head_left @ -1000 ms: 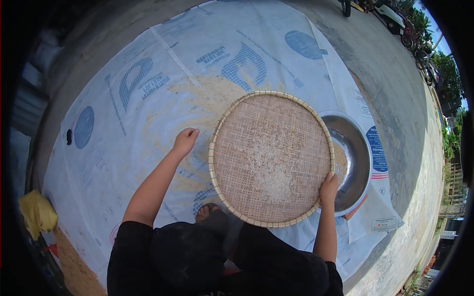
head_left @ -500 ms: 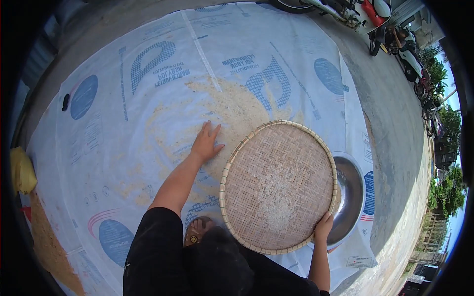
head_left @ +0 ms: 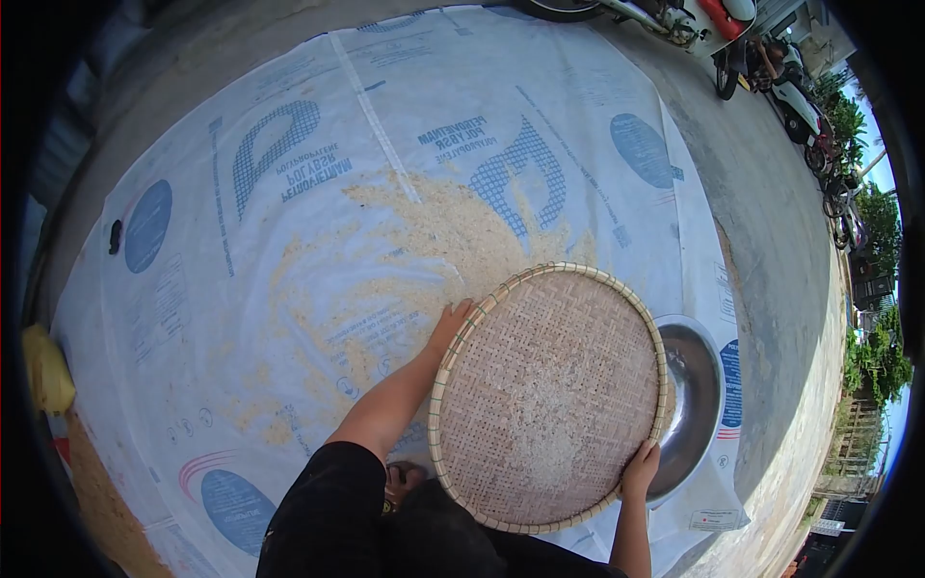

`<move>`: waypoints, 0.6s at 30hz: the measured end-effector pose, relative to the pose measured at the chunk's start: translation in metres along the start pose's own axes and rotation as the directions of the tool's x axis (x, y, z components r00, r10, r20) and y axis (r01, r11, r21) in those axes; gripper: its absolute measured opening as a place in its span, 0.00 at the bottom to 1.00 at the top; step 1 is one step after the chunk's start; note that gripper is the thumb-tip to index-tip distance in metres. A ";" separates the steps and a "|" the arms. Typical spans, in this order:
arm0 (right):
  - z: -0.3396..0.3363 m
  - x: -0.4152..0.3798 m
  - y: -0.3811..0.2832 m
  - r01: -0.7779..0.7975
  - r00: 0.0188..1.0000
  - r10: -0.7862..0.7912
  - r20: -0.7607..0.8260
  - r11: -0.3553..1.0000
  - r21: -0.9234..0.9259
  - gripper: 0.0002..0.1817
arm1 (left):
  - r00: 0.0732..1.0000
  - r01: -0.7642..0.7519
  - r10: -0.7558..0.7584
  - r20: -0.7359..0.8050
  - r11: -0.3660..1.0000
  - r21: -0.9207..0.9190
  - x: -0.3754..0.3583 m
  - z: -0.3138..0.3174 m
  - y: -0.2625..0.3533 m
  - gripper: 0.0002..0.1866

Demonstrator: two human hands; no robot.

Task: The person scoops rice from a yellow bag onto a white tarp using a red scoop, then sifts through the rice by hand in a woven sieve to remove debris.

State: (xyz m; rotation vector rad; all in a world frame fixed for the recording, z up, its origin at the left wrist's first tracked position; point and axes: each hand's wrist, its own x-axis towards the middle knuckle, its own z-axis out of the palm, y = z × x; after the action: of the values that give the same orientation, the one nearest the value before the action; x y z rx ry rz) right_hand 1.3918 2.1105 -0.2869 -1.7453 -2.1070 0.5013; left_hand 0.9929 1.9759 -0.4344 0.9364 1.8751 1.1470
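Observation:
A round woven bamboo winnowing tray [head_left: 578, 337], its rim bound in pale cane, is held up over the ground sheet. White grains [head_left: 544, 424] lie loosely in its middle and lower part. My right hand [head_left: 640, 470] grips the tray's lower right rim, thumb on the upper side. At the upper left rim is my left hand [head_left: 451, 326], its fingers against the edge and partly hidden by the tray. Under the tray's right side a shiny metal basin [head_left: 696, 400] shows in part. Pale chaff [head_left: 453, 226] is scattered on the sheet beyond the tray.
A white printed plastic sheet [head_left: 193, 332] covers the ground. A yellow bundle [head_left: 46, 368] sits at its left edge, near a brown heap [head_left: 111, 496]. My foot [head_left: 405, 479] is below the left arm. Motorbikes [head_left: 674, 29] stand along the concrete at upper right.
My left hand, spread above the sheet before, has moved right and down to the tray's left rim. My right hand still holds the tray. The whole view has shifted slightly.

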 end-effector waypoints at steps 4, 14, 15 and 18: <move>-0.003 -0.002 -0.011 -0.057 0.998 0.057 -0.011 0.998 -0.003 0.17 | 0.996 0.039 -0.073 -0.054 0.877 -0.479 -0.001 0.018 -0.029 0.20; -0.008 -0.003 -0.004 -0.007 0.999 0.006 -0.043 1.000 -0.006 0.17 | 0.936 0.264 -0.318 0.149 0.359 -0.895 -0.066 -0.015 0.024 0.18; -0.010 -0.005 -0.005 -0.011 0.999 0.010 -0.041 1.000 -0.014 0.17 | 0.924 0.293 -0.331 0.191 0.294 -0.910 -0.072 -0.020 0.028 0.18; -0.011 -0.006 -0.005 -0.004 0.999 0.005 -0.034 0.999 0.032 0.17 | 0.898 0.296 -0.374 0.234 0.119 -0.948 -0.072 -0.038 0.039 0.18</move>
State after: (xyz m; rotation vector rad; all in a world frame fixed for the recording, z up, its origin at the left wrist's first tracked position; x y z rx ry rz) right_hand 1.3943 2.1041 -0.2752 -1.7295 -2.0608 0.5009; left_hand 1.0016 1.9124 -0.3711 -0.3146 0.8409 1.6798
